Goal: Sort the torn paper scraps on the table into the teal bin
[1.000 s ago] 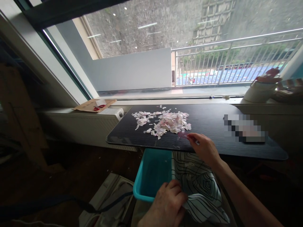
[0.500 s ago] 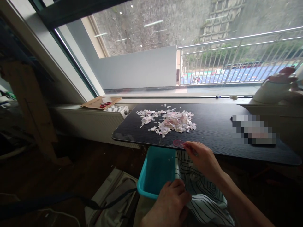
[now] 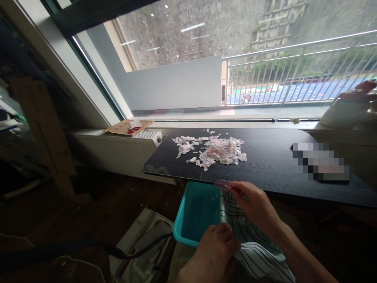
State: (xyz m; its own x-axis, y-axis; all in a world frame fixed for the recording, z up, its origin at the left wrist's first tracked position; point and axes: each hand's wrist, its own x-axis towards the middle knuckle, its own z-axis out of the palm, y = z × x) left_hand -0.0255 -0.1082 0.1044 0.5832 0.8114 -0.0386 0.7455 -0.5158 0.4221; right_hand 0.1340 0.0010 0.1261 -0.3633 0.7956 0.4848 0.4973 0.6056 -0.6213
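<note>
My right hand (image 3: 255,202) pinches a thin, see-through pinkish oval piece (image 3: 221,184) between thumb and fingers. That piece is at the front edge of the black table (image 3: 265,157), above the corner of a turquoise plastic basin (image 3: 179,226). Lower down, my left hand (image 3: 216,249) has its fingers curled at the basin's near right side, by a white cloth with black lines (image 3: 259,251). What those fingers grip, if anything, is hidden. A heap of small cut paper pieces (image 3: 219,151), white and pale pink, lies on the table beyond my hands.
A blurred-out dark object (image 3: 322,163) lies on the table's right part. Red-handled scissors (image 3: 134,129) rest on brown cardboard (image 3: 118,127) by the radiator (image 3: 123,153). A white container (image 3: 341,112) stands on the windowsill at right. A pale appliance-like object (image 3: 141,239) and strap are at lower left.
My right hand has lowered slightly, bringing the pinkish piece from over the table edge toward the basin, and the piece is tilted more edge-on. My left hand stays in place.
</note>
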